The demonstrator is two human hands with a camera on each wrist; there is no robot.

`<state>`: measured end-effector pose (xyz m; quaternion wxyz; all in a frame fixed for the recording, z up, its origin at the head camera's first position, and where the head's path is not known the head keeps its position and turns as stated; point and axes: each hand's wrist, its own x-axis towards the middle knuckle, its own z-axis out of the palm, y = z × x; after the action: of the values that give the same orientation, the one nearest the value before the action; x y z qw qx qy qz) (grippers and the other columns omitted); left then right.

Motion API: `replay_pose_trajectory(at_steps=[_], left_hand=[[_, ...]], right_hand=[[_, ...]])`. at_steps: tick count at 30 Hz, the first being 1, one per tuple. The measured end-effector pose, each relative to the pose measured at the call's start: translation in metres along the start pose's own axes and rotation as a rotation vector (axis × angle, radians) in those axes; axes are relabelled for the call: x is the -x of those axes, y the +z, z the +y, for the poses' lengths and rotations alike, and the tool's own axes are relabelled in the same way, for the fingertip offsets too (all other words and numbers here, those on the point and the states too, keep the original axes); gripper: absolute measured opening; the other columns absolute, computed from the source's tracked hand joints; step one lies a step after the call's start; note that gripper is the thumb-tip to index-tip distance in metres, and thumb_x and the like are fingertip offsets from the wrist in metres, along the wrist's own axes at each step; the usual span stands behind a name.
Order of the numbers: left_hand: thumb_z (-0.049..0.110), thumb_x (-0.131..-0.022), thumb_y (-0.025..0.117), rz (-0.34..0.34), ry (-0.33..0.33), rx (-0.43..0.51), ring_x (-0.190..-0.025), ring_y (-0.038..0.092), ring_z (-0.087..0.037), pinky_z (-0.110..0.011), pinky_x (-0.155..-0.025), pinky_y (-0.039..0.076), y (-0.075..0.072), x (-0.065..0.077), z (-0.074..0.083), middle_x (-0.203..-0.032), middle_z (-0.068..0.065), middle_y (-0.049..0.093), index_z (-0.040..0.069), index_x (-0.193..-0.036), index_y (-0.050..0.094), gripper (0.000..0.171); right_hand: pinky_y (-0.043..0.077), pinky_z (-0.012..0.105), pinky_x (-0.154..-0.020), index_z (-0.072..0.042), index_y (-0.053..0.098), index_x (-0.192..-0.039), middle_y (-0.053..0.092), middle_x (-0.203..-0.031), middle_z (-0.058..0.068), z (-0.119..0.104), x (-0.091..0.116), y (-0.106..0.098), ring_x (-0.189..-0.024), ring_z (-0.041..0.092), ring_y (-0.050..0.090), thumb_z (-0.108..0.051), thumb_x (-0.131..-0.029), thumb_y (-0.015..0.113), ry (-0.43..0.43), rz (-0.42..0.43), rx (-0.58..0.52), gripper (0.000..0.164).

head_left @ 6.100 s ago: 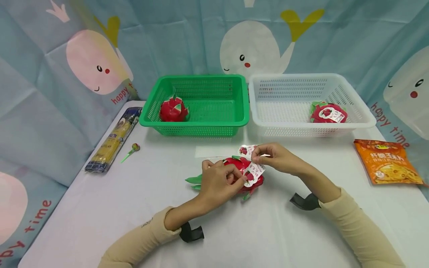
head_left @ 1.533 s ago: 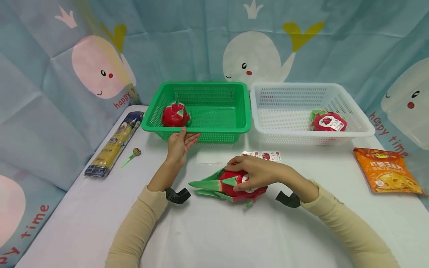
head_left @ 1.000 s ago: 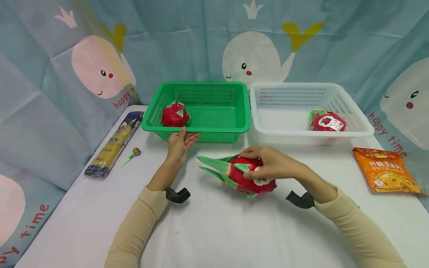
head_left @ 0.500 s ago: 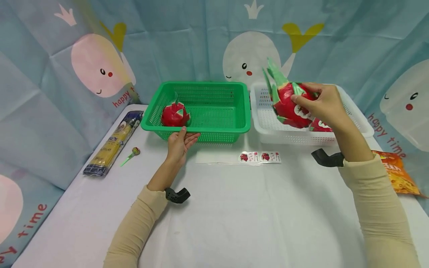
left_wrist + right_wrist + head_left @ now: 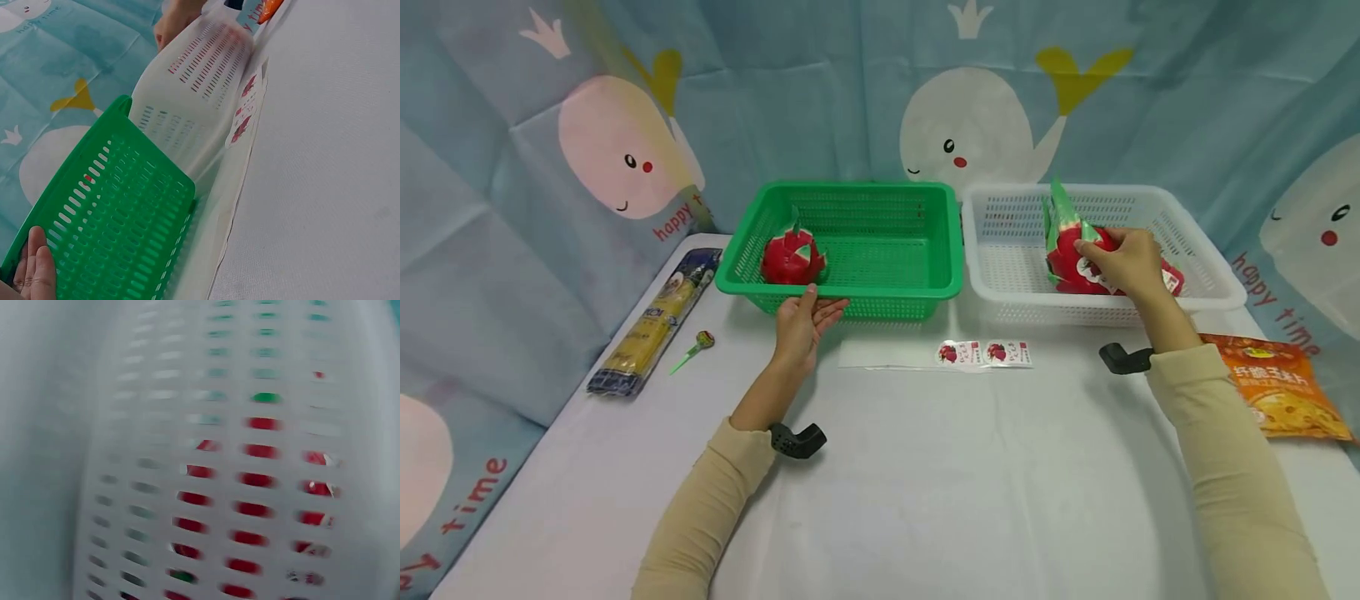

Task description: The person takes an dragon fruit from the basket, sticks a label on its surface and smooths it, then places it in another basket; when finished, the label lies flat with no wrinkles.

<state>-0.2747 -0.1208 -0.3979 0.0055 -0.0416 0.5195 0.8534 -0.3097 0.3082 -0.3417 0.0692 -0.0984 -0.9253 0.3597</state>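
Note:
My right hand [image 5: 1131, 260] grips a red dragon fruit [image 5: 1067, 257] with long green leaves and a round white label, inside the white basket [image 5: 1015, 297]. A second labelled dragon fruit [image 5: 1172, 278] lies there, mostly hidden behind that hand. In the right wrist view, red and green show through the slots of the basket wall [image 5: 156, 419]. My left hand [image 5: 801, 325] rests against the front rim of the green basket [image 5: 880, 293], its fingers fairly straight. Another dragon fruit [image 5: 792, 257], with no label visible, sits at that basket's left end.
Before the baskets lies a clear strip with fruit stickers [image 5: 983, 353]. A noodle packet [image 5: 657, 323] and a lollipop [image 5: 694, 351] lie at left. An orange snack bag [image 5: 1277, 385] lies at right, partly behind my sleeve. A printed curtain [image 5: 850, 100] hangs behind.
Both hands worked at the dragon fruit's stickers earlier. My left hand then moved to the green basket's rim. My right hand lifted the fruit from the table and lowered it into the white basket.

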Motion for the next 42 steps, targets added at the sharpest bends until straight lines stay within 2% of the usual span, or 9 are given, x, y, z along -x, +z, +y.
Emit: replay_pose_trajectory(at_steps=[5,11,20,27,31,33,37,40,42], left_hand=[[0.024,-0.099,0.040,0.006,0.000,0.012,-0.075,0.069,-0.012,-0.020,-0.070,0.054,-0.001,0.001,0.000,-0.080,-0.007,0.067,0.001,-0.098,0.040,0.022],[0.023,-0.099,0.040,0.013,0.013,0.012,-0.075,0.069,-0.012,-0.019,-0.070,0.054,-0.003,0.001,0.001,-0.079,-0.007,0.067,0.002,-0.097,0.041,0.022],[0.024,-0.098,0.040,0.018,0.010,0.009,-0.075,0.069,-0.012,-0.020,-0.070,0.054,-0.006,0.000,0.001,-0.081,-0.007,0.067,0.003,-0.097,0.040,0.022],[0.024,-0.098,0.041,0.022,-0.006,0.024,-0.074,0.069,-0.012,-0.020,-0.069,0.055,-0.005,0.000,0.001,-0.079,-0.007,0.066,0.003,-0.096,0.040,0.021],[0.025,-0.098,0.041,0.014,-0.015,0.008,-0.075,0.069,-0.012,-0.021,-0.070,0.055,-0.006,0.000,0.002,-0.080,-0.007,0.067,0.003,-0.096,0.041,0.022],[0.026,-0.099,0.040,-0.004,-0.035,-0.028,-0.075,0.069,-0.012,-0.021,-0.071,0.055,-0.008,0.000,0.003,-0.080,-0.005,0.068,0.002,-0.097,0.044,0.025],[0.031,-0.099,0.040,-0.072,-0.095,-0.116,-0.074,0.069,-0.010,-0.020,-0.069,0.055,-0.015,0.001,0.011,-0.081,-0.002,0.070,-0.005,-0.105,0.050,0.038],[0.035,-0.098,0.041,-0.159,-0.146,-0.234,-0.071,0.069,-0.010,-0.020,-0.066,0.055,-0.022,0.001,0.022,-0.078,0.000,0.071,-0.011,-0.112,0.049,0.049],[0.036,-0.097,0.044,-0.229,-0.154,-0.357,-0.069,0.069,-0.010,-0.020,-0.065,0.055,-0.026,0.002,0.033,-0.076,0.001,0.071,-0.015,-0.113,0.049,0.053]], right_hand=[[0.045,0.028,-0.066,0.001,0.041,-0.136,0.050,-0.121,0.025,-0.002,-0.006,0.006,-0.098,0.033,0.047,-0.051,-0.085,0.055,0.011,-0.144,0.098,0.074],[0.043,0.047,-0.078,0.003,0.038,-0.136,0.047,-0.123,0.028,-0.005,-0.011,0.008,-0.102,0.037,0.043,-0.055,-0.086,0.051,-0.003,-0.209,0.166,0.078],[0.033,0.067,-0.093,-0.002,0.030,-0.142,0.038,-0.135,0.030,-0.002,-0.009,0.014,-0.112,0.045,0.038,-0.053,-0.090,0.045,-0.053,-0.185,0.165,0.074],[0.026,0.070,-0.096,-0.001,0.030,-0.141,0.037,-0.137,0.030,0.000,-0.008,0.015,-0.117,0.046,0.036,-0.052,-0.091,0.041,-0.068,-0.178,0.171,0.072],[0.019,0.073,-0.097,-0.001,0.033,-0.140,0.033,-0.140,0.030,-0.001,-0.005,0.015,-0.127,0.048,0.029,-0.049,-0.093,0.040,-0.102,-0.116,0.147,0.068],[0.020,0.071,-0.099,-0.002,0.038,-0.138,0.035,-0.140,0.028,-0.002,-0.001,0.016,-0.129,0.046,0.030,-0.045,-0.094,0.042,-0.145,-0.055,0.125,0.062],[0.034,0.059,-0.099,-0.004,0.047,-0.133,0.046,-0.132,0.024,-0.002,0.015,0.015,-0.124,0.040,0.040,-0.034,-0.094,0.046,-0.256,0.090,0.077,0.049],[0.044,0.030,-0.090,-0.002,0.057,-0.123,0.057,-0.118,0.022,-0.001,0.032,0.014,-0.108,0.026,0.053,-0.026,-0.093,0.050,-0.352,0.226,0.017,0.039],[0.040,0.014,-0.077,-0.001,0.062,-0.115,0.063,-0.106,0.014,0.003,0.046,0.013,-0.092,0.010,0.054,-0.023,-0.092,0.053,-0.387,0.306,-0.015,0.033]])
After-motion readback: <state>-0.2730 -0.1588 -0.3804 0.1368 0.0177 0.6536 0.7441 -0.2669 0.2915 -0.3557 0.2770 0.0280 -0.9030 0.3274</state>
